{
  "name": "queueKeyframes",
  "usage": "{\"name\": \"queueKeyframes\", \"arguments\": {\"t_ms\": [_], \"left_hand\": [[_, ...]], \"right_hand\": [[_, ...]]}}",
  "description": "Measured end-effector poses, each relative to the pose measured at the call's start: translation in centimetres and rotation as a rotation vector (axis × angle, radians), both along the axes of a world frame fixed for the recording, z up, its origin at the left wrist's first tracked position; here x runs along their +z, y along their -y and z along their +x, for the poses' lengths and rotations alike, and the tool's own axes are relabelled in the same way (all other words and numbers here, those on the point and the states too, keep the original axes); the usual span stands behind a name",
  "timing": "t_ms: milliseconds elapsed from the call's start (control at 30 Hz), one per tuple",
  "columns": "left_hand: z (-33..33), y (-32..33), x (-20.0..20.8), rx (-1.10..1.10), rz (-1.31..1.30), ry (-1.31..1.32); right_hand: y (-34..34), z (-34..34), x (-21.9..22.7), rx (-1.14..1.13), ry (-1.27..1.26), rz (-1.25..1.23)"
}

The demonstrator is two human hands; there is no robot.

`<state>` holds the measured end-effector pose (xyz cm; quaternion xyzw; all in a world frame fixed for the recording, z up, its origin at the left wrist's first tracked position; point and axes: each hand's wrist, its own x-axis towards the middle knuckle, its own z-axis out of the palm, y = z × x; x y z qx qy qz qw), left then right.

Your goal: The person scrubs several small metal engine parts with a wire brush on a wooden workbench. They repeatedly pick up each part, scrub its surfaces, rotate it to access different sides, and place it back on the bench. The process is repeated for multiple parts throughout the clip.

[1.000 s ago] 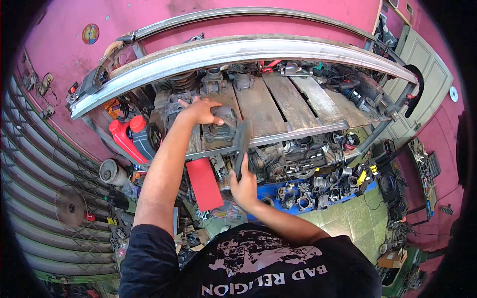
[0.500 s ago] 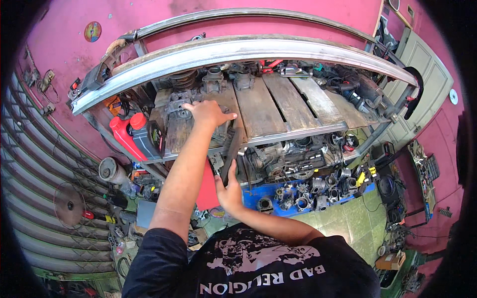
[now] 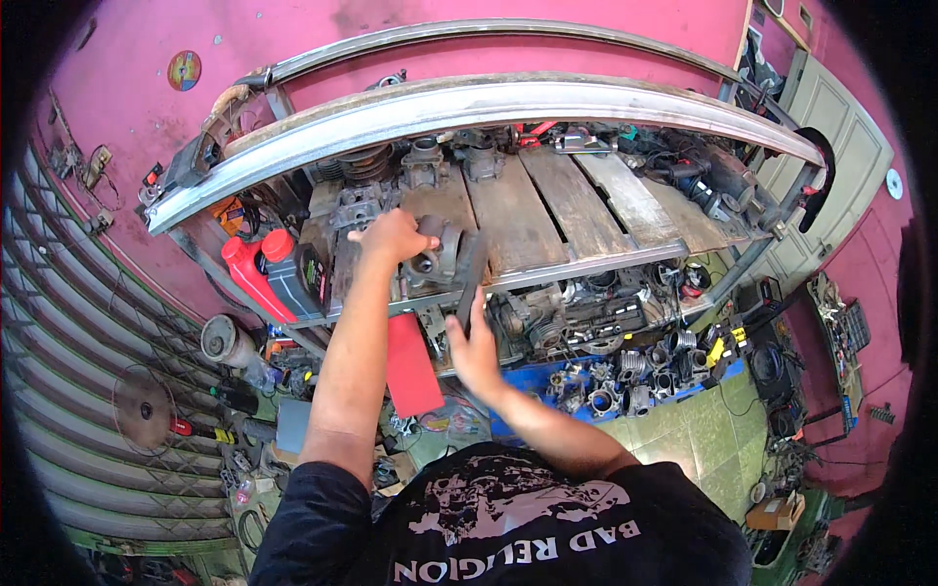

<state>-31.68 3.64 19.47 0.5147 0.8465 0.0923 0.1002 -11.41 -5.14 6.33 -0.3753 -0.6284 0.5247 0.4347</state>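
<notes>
The grey metal engine part (image 3: 447, 256) sat near the front edge of the plank shelf (image 3: 518, 230), where the left hand (image 3: 391, 237) lay against its left side, thumb reaching onto the metal, though whether the mostly hidden fingers were clamped on it could not be told. The right hand (image 3: 476, 350) was closed around the lower end of a long dark bar (image 3: 473, 278), which stood steeply just at the part's right side. Further left on the shelf stood a red bottle (image 3: 256, 281) and a dark bottle (image 3: 305, 281), while a red panel (image 3: 414, 366) showed below the shelf's front edge
</notes>
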Motion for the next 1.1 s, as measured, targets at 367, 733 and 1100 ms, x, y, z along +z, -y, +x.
{"name": "queueKeyframes", "arguments": {"t_ms": [367, 733, 1100], "left_hand": [[2.7, 1.3, -0.8, 0.131, 0.157, 0.097], [6.3, 2.0, -2.3, 0.176, 0.234, -0.054], [0.4, -1.0, -1.8, -0.248, -0.002, -0.089]], "right_hand": [[-7.2, -1.5, -2.3, -0.262, 0.061, 0.543], [-3.8, -0.4, -2.2, -0.185, 0.140, 0.071], [-2.0, 1.0, -4.4, -0.100, 0.008, 0.055]]}}
